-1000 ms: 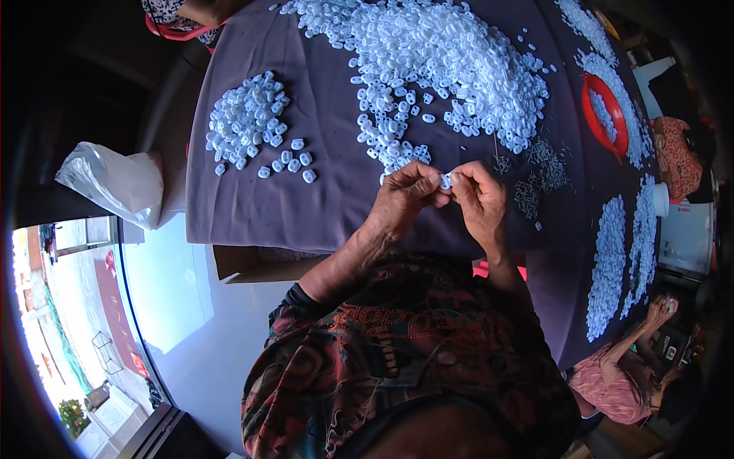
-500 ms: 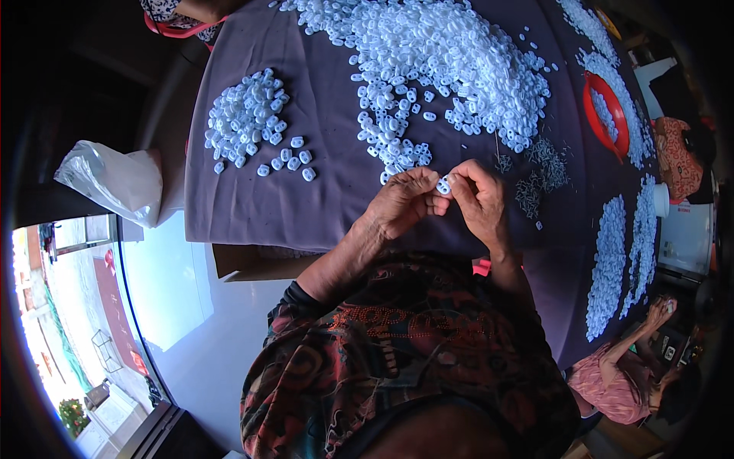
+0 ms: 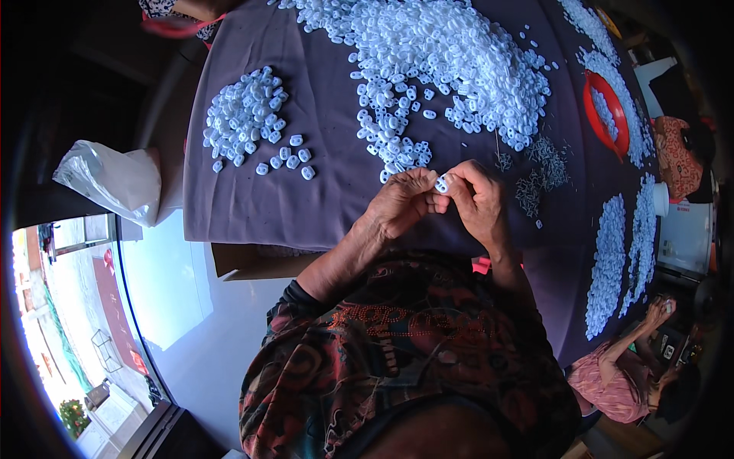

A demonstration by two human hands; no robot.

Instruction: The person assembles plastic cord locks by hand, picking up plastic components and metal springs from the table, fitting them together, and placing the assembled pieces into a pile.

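Observation:
My left hand (image 3: 401,205) and my right hand (image 3: 475,200) meet at the fingertips over the near edge of a purple-covered table (image 3: 329,191). Both pinch one small white plastic piece (image 3: 441,183) between them. Just beyond my hands spreads a large heap of the same white pieces (image 3: 443,69). A smaller pile of white pieces (image 3: 243,115) lies to the left, with a few loose ones beside it. Small dark metal parts (image 3: 535,180) are scattered right of my right hand.
A red bowl (image 3: 608,115) with white pieces sits at the far right, with more white piles (image 3: 612,260) along the right edge. A white plastic bag (image 3: 115,180) hangs off the table's left side. Another person (image 3: 634,375) sits at lower right, one more at the top.
My hands stay together at the same spot; the fingers have shifted slightly around the white piece.

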